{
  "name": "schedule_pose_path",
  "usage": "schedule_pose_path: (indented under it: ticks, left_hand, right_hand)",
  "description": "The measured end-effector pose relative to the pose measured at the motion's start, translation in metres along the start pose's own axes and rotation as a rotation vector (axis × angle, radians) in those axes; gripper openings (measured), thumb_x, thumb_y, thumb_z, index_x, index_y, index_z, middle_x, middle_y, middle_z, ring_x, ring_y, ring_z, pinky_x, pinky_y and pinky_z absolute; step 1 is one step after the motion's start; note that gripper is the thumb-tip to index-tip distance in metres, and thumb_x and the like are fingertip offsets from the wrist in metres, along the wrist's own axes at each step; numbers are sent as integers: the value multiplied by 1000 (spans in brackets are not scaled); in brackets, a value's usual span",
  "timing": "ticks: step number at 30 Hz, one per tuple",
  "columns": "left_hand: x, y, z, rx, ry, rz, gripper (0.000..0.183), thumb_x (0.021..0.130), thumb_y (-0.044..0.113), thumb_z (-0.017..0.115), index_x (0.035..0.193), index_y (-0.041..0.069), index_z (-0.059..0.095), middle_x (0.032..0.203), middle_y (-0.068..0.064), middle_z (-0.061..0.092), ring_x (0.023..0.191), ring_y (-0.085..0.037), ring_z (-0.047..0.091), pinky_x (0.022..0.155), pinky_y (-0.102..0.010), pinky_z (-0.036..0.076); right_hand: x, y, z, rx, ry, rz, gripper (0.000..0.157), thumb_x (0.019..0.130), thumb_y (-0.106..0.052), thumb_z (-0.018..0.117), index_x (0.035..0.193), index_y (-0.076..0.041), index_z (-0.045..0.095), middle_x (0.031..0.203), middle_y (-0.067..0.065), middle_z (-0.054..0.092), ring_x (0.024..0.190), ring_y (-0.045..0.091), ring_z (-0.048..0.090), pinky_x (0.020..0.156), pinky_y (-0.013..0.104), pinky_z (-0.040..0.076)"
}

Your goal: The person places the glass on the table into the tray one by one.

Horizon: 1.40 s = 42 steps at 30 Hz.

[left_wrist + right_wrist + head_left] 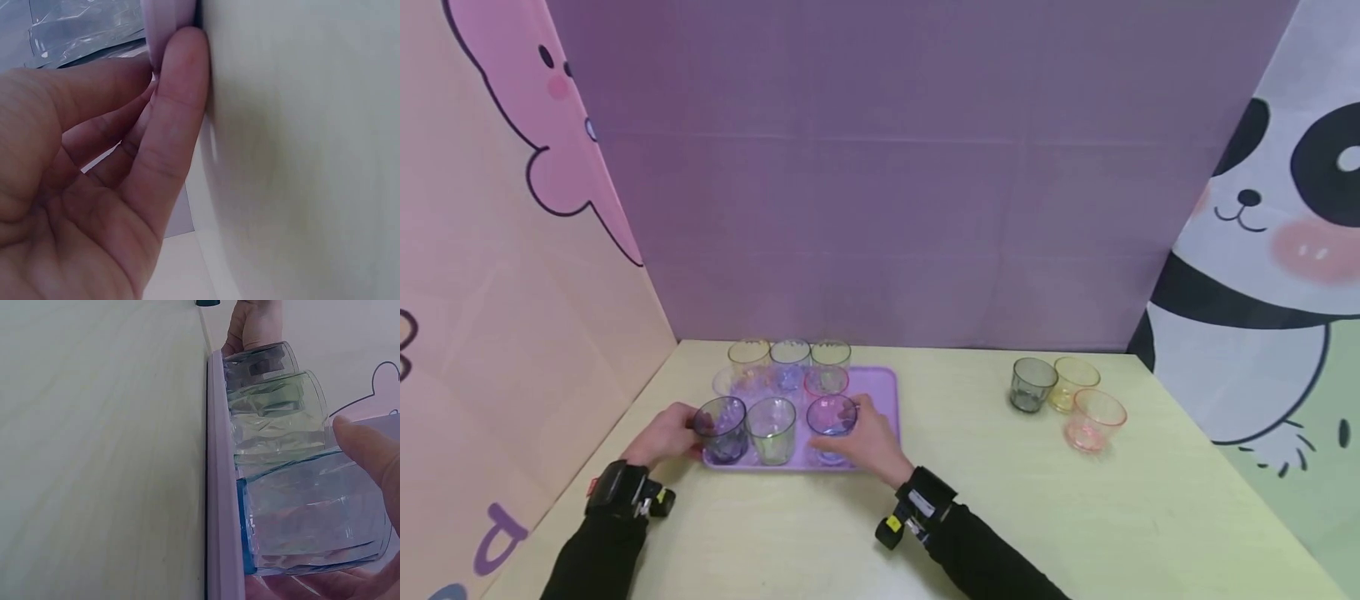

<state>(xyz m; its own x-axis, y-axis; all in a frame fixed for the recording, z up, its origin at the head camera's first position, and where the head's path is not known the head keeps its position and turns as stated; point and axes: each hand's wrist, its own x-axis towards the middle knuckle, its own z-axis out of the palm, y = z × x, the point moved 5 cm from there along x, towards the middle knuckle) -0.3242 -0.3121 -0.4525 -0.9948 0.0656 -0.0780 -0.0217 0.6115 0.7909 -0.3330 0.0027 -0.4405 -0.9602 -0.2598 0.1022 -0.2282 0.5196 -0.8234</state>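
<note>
Evidently, the right hand [872,442] pinches the blue glass [306,512] between thumb and fingers, at the front of the purple tray [886,400]. The left hand [661,435] pinches the tray's front-left edge, which should steady it. Best to hold the glass upright, clear of the green glass [772,437], releasing only once its base sits flat. Three glasses [1032,386] stand well off rightward.

You appear to be in a small staged booth [760,275]: a creased purple backdrop [887,167] closes the far side, and printed panels [497,358] flank you, with a pink cartoon figure [520,83] on your left and a panda [1262,250] on your right. Your pale surface [985,500] spans the space between them, and you have two wrist cameras [891,531] strapped on. What building this stands in you can't tell.
</note>
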Motion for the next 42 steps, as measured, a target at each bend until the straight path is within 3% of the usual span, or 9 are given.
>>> schedule_pose_path:
  ticks: [7, 17, 31, 38, 42]
  left_hand:
    - [1, -2, 1, -15, 2, 3, 27, 79, -14, 52, 104, -17, 61, 89, -20, 67, 70, -21, 66, 62, -36, 61]
    - [3, -1, 0, -17, 3, 8, 29, 78, -14, 53, 105, -18, 61, 92, -21, 67, 71, -21, 66, 63, -37, 61]
    - [2, -2, 1, -25, -7, 12, 28, 79, -14, 53, 105, -19, 60, 91, -22, 67, 71, -21, 67, 63, -36, 62]
    - [1, -2, 2, -37, -25, 31, 27, 79, -14, 52, 104, -20, 59, 90, -22, 68, 72, -23, 68, 64, -37, 62]
    - [1, -2, 1, -24, -17, 11, 26, 80, -14, 52, 105, -19, 59, 91, -23, 68, 71, -23, 68, 64, -37, 62]
  right_hand:
    - [-1, -5, 8, -10, -17, -22, 100, 64, -53, 85, 137, -2, 41, 124, 20, 62, 109, 31, 63, 83, 42, 60]
    - [3, -5, 11, -75, -2, -26, 106, 62, -57, 85, 139, 0, 39, 122, 23, 63, 108, 33, 64, 85, 43, 59]
    - [-1, -5, 13, -63, -17, -52, 104, 64, -54, 85, 138, 3, 39, 125, 26, 60, 111, 35, 63, 88, 44, 58]
    - [-3, -3, 4, -82, -62, -93, 99, 65, -46, 88, 136, 4, 41, 129, 23, 58, 115, 33, 59, 94, 43, 55]
    - [-3, -3, -6, -63, -81, -72, 96, 66, -44, 87, 137, 3, 41, 131, 20, 57, 116, 32, 57, 95, 44, 55]
